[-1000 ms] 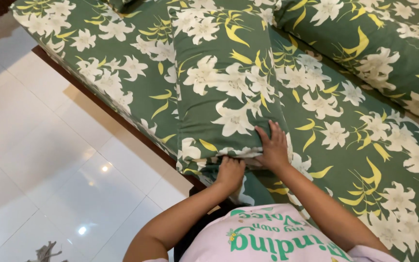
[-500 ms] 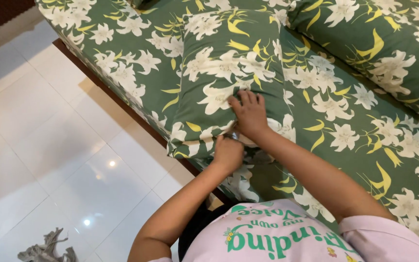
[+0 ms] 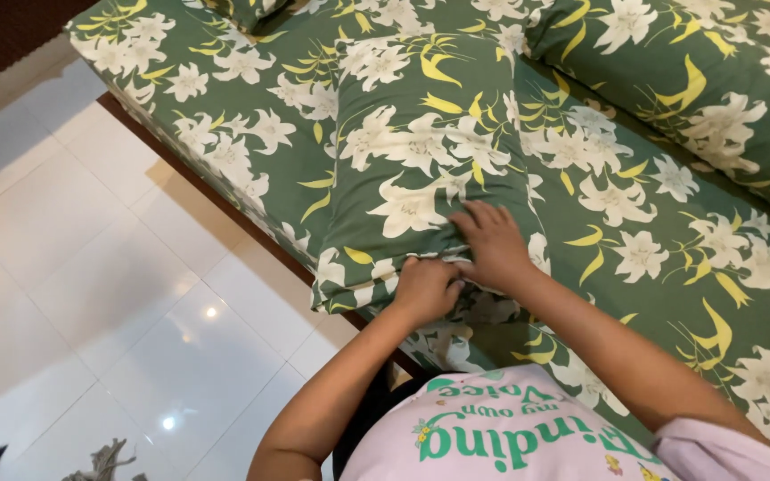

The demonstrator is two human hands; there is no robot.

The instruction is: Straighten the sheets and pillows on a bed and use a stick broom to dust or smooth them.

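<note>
A pillow (image 3: 421,151) in a green case with white lily flowers lies on a bed covered in the same fabric. My left hand (image 3: 425,287) is closed on the near open edge of the pillowcase, at the bed's front edge. My right hand (image 3: 490,245) lies flat on the pillow's near end, fingers spread and pressing down, just right of the left hand.
The bed sheet (image 3: 652,232) stretches right and back. A long bolster (image 3: 688,80) in matching fabric lies at the upper right. The dark wooden bed frame (image 3: 216,209) borders glossy white floor tiles (image 3: 91,294) on the left. A small dark object (image 3: 104,463) sits on the floor.
The view has shifted slightly. My right hand has moved a little along the pillow's near end and flattened; my left hand keeps its hold on the case edge.
</note>
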